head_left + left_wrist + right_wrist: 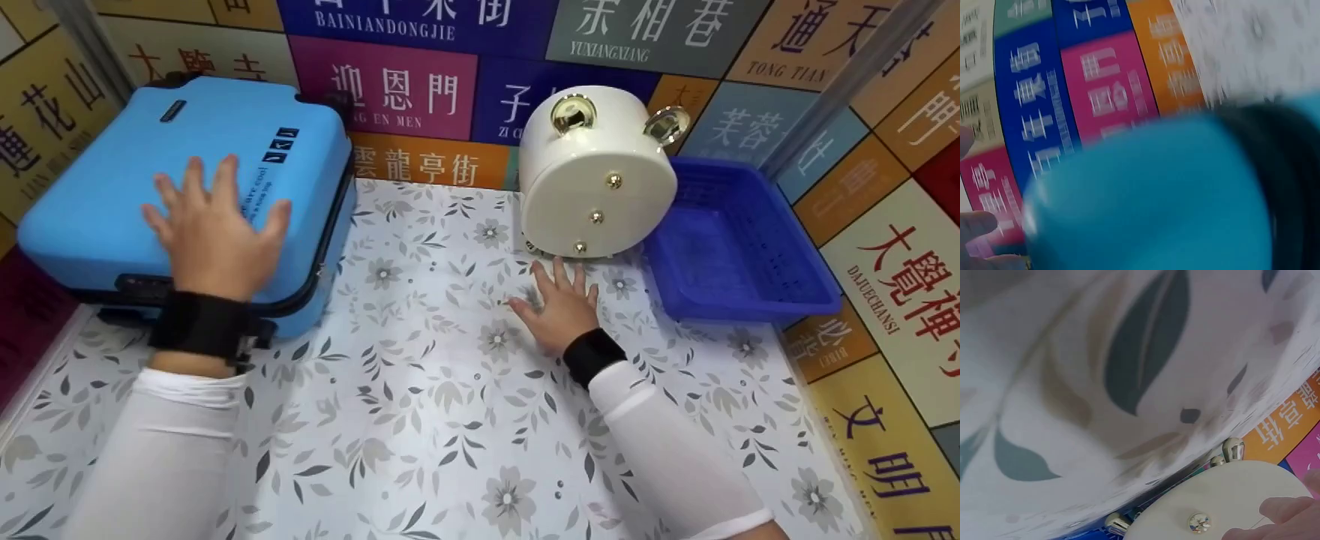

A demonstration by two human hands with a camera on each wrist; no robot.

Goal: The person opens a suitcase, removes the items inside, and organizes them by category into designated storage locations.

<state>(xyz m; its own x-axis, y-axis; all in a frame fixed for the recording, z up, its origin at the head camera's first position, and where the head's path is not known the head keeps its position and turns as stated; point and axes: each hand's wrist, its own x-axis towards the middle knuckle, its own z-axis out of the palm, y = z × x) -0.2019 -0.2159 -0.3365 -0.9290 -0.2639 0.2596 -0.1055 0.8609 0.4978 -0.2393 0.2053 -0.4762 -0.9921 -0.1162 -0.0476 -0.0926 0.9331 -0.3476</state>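
Note:
A light-blue hard-shell suitcase (217, 135) lies flat at the left, with a dark seam along its side. Over its top is my left hand (217, 240), fingers spread; whether the palm touches the shell I cannot tell. The suitcase's rounded corner (1145, 197) fills the lower left wrist view, and a few fingers (979, 225) show at that view's left edge. My right hand (559, 307) is over the tabletop with its fingers spread, just before a white round case (585, 195) with gold studs and two gold knobs. The case's white face (1230, 495) also shows in the right wrist view.
A blue plastic basket (742, 247) stands at the right, beside the white case. White cloth with grey flowers and leaves covers the table (420, 390). Behind and at the sides rise walls (390, 82) of coloured panels with Chinese lettering.

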